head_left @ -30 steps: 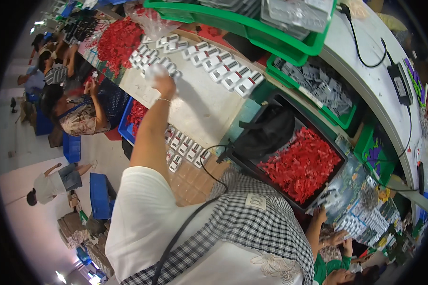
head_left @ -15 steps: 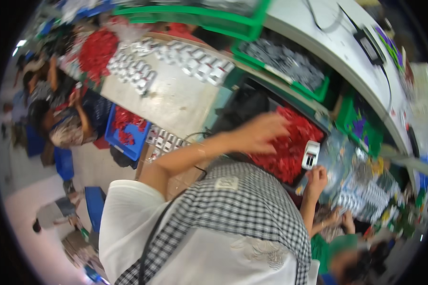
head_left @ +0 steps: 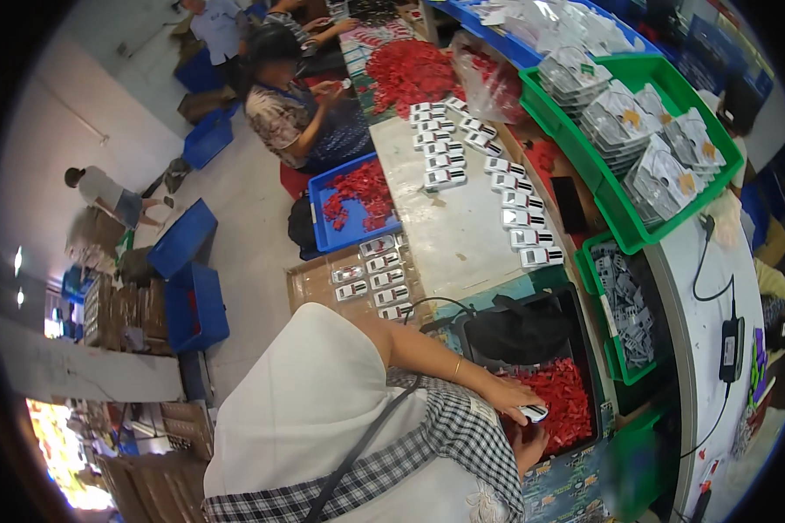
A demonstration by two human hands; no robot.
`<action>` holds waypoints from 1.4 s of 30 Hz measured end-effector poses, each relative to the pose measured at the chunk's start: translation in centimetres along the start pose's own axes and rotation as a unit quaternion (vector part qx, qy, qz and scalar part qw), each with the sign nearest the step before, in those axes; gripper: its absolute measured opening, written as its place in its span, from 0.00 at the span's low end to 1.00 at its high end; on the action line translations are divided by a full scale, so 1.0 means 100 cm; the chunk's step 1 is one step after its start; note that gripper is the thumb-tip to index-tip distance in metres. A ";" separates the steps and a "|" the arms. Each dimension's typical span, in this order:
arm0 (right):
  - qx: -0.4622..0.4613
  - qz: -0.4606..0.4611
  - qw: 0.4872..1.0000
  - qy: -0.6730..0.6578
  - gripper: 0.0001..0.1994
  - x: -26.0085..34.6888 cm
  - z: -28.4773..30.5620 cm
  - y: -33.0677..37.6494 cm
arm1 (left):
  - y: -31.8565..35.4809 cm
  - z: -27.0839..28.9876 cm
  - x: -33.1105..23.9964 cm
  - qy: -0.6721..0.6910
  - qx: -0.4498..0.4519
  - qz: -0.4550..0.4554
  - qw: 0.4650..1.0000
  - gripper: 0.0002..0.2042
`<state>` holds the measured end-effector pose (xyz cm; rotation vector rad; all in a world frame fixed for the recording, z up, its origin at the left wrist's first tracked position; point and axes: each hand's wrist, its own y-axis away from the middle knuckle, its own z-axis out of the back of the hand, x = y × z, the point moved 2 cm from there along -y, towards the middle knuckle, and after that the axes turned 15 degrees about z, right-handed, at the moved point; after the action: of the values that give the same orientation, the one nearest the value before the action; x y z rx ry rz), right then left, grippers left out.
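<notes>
A white toy car (head_left: 533, 413) with a dark top is held between my two hands, over a black tray (head_left: 595, 418) of loose red plastic parts (head_left: 569, 403). My left hand (head_left: 504, 395), with a thin bracelet at the wrist, has its fingers closed on the car's near-left side. Just below it, my right hand (head_left: 529, 447) has its curled fingers close against the car. The right fingertips are partly hidden, so their exact grip is unclear. A black cloth-like item (head_left: 519, 334) lies in the far part of the tray.
Rows of white toy cars (head_left: 445, 178) stand on the pale table (head_left: 462, 240); several more sit on a cardboard sheet (head_left: 310, 283). Blue bin (head_left: 327, 231) holds red parts. Green bins (head_left: 615, 340) and a white shelf (head_left: 672, 296) border the right. Co-worker (head_left: 279, 113) sits beyond.
My view has swung to the left. My left hand, earlier apart over the red parts, has come to the white car that my right hand was holding.
</notes>
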<state>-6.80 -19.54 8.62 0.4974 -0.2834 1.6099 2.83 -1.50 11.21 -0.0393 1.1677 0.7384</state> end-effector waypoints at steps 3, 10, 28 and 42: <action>0.044 -0.001 0.999 0.025 0.20 0.000 -0.008 0.005 | 0.003 0.006 -0.007 0.114 -0.047 0.016 0.992 0.31; -0.082 0.009 0.997 -0.008 0.12 0.003 0.010 0.007 | 0.010 0.004 -0.010 0.144 -0.111 0.042 0.982 0.30; -0.273 0.074 0.951 -0.122 0.08 0.042 0.088 0.001 | -0.016 -0.033 -0.052 0.624 0.184 0.172 0.740 0.24; -0.217 0.078 0.971 -0.068 0.08 0.049 0.088 0.015 | -0.024 -0.050 -0.038 0.647 0.177 0.187 0.717 0.26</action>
<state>-7.18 -19.46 18.78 0.2503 -0.7755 1.6061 -0.66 -7.23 11.50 0.0114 2.7349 0.8120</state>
